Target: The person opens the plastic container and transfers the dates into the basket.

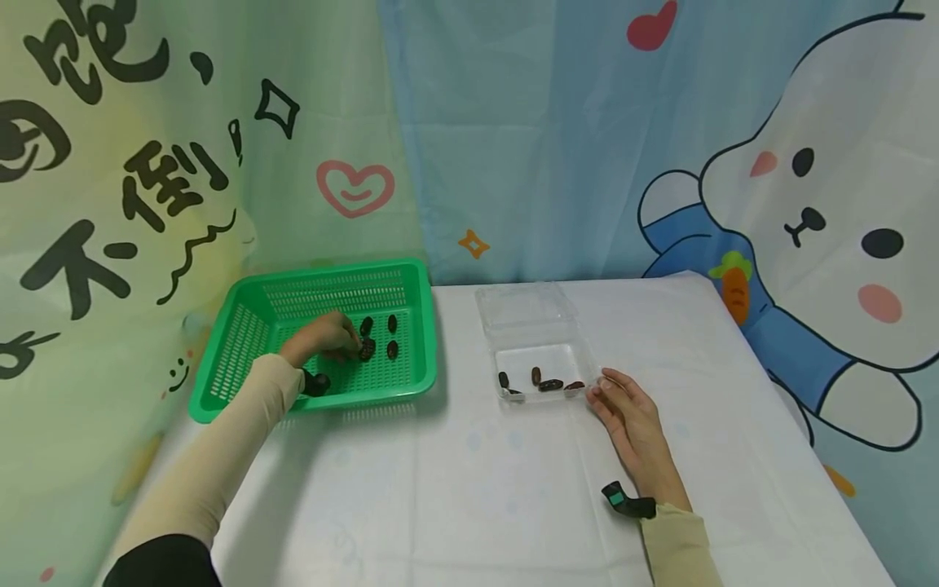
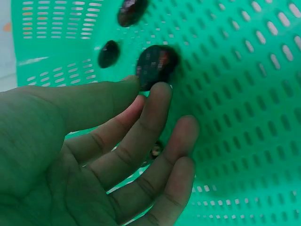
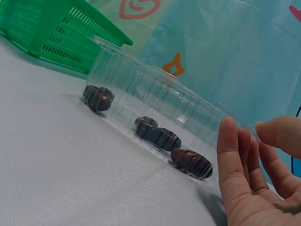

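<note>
My left hand (image 1: 323,336) reaches down into a green plastic basket (image 1: 431,359). In the left wrist view its thumb and a fingertip pinch the edge of a dark, glossy date (image 2: 157,66); the other fingers are loosely bent. More dates (image 1: 392,350) lie on the basket floor to the right of that hand. At the right, my right hand (image 1: 637,432) holds the near right corner of a clear plastic box (image 1: 546,359), thumb at the rim and fingers along the outside. Several wrinkled dark brown dates (image 3: 192,163) lie along the box's near side.
The box's clear lid (image 1: 526,310) stands open toward the back. A white cloth (image 1: 469,489) covers the table. Behind it hangs a printed curtain (image 1: 499,147). Dark straps (image 1: 629,501) sit on the wrists.
</note>
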### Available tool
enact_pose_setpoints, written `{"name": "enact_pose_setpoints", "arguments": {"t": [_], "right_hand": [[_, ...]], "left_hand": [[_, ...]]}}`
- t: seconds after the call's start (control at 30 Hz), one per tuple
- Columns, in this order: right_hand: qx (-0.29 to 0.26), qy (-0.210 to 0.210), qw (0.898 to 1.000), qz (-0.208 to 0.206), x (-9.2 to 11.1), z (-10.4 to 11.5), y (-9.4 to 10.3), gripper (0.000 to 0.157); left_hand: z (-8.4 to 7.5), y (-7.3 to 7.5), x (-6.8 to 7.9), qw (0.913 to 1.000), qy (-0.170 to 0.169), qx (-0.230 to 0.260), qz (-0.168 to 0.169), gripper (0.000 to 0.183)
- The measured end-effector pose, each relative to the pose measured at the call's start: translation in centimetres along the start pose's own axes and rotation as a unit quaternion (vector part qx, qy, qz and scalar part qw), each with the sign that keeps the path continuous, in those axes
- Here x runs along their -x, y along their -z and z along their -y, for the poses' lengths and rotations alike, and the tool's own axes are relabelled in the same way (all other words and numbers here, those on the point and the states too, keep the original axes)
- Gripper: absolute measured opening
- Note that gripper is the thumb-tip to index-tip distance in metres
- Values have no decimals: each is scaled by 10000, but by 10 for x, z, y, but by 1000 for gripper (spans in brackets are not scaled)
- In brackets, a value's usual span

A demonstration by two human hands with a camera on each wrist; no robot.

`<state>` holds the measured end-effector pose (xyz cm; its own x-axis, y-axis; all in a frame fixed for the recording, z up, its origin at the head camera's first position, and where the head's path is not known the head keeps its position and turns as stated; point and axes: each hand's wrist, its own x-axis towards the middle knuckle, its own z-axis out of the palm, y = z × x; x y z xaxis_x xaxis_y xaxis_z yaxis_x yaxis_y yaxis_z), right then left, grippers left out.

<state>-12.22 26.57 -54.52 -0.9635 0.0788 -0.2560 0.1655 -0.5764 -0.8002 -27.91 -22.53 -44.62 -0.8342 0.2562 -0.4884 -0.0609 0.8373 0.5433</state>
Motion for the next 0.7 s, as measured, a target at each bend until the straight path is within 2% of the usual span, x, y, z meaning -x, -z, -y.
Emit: {"name": "enact_pose_setpoints", "arguments": {"t": [0.2, 0.43, 0.7], "right_hand": [[-101, 31, 9999, 15, 0, 1, -1, 35], [-87, 31, 10000, 27, 1, 1, -3, 36], [-47, 128, 9999, 22, 1, -1, -1, 35]], "left_hand": [[-7, 9, 7, 9991, -343, 15, -260, 22], [-17, 16, 19, 9975, -530, -41, -455, 24], [-44, 2, 34, 9893, -1139, 100, -907, 22]]}}
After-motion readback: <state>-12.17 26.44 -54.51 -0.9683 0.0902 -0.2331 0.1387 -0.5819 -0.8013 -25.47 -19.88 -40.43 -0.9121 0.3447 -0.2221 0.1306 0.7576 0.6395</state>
